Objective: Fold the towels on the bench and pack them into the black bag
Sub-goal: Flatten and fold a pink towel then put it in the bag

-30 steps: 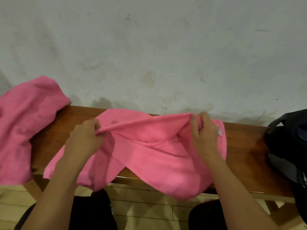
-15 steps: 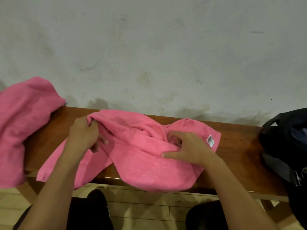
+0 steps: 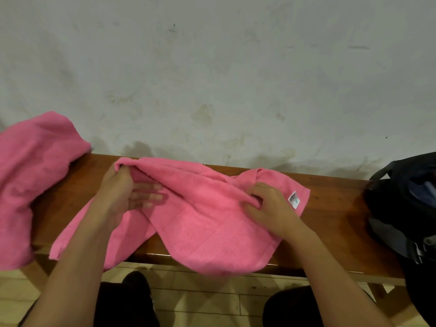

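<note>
A pink towel [image 3: 207, 220] lies crumpled across the middle of the wooden bench [image 3: 330, 208], its lower part hanging over the front edge. A white label [image 3: 294, 199] shows at its right corner. My left hand [image 3: 125, 192] holds the towel's upper left corner, thumb tucked under the fold and the other fingers stretched out to the right on the cloth. My right hand [image 3: 271, 206] rests on the towel's right side with its fingertips curled into a fold. The black bag [image 3: 405, 208] stands on the bench's right end, top open.
A second pink towel [image 3: 35, 185] lies bunched on the bench's left end and droops over the front. A stained white wall runs right behind the bench. Dark shoes [image 3: 139, 300] and pale floor tiles show below the bench.
The towel, held stretched above the bench a second ago, now lies on it. My right hand let go of the top edge and dug into a fold; my left hand's fingers spread out.
</note>
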`<control>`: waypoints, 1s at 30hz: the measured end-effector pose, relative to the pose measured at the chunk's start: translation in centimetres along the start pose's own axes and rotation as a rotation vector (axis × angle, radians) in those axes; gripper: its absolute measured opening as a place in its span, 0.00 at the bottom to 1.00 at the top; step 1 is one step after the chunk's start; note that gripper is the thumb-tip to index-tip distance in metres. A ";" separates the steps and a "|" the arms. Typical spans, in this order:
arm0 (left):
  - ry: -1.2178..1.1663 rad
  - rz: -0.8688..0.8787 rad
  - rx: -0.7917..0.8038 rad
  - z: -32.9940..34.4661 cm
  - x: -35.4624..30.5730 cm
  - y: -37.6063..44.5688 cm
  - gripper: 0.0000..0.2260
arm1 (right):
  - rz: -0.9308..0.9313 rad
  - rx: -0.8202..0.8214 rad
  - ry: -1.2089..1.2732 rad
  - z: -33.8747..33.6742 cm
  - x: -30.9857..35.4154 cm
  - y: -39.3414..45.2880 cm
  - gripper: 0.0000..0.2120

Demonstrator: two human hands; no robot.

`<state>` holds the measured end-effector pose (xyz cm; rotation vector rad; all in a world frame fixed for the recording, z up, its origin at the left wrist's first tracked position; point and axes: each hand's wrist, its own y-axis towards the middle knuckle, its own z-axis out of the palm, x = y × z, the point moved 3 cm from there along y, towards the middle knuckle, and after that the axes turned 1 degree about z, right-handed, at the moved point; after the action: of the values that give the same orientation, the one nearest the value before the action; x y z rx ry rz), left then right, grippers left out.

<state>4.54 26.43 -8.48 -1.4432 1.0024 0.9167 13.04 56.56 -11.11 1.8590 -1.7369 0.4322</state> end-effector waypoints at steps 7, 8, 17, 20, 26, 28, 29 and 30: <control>-0.206 -0.030 0.166 1.0 -0.1 -0.7 0.27 | 0.198 -0.525 0.110 -2.1 -1.0 -0.1 0.11; -0.253 -0.043 0.188 1.2 0.0 -0.5 0.28 | 0.232 -0.499 0.316 -1.9 -0.8 0.0 0.11; -0.183 0.245 0.213 2.9 -2.6 -0.4 0.21 | 0.415 -0.338 1.525 -1.5 1.1 3.5 0.19; -0.204 0.540 0.188 2.8 -5.2 -1.1 0.22 | 0.183 -0.567 1.575 -5.2 1.8 4.7 0.16; 0.171 0.717 0.204 2.8 -4.5 -1.1 0.13 | 0.225 -0.856 1.290 -6.0 -0.3 2.0 0.11; 0.278 0.725 0.183 2.8 -3.7 -1.4 0.14 | 0.267 -0.831 1.200 -4.8 -1.4 1.1 0.10; 0.298 0.729 0.189 2.7 -3.6 -1.9 0.15 | 0.279 -0.822 1.181 -4.5 -1.9 0.9 0.11; 0.315 0.742 0.177 2.6 -3.3 -2.0 0.19 | 0.290 -0.810 1.162 -4.3 -2.1 0.8 0.11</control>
<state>5.33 29.36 -4.99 -1.0818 1.8768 1.0941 12.58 60.79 -8.75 0.5278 -1.0545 0.6159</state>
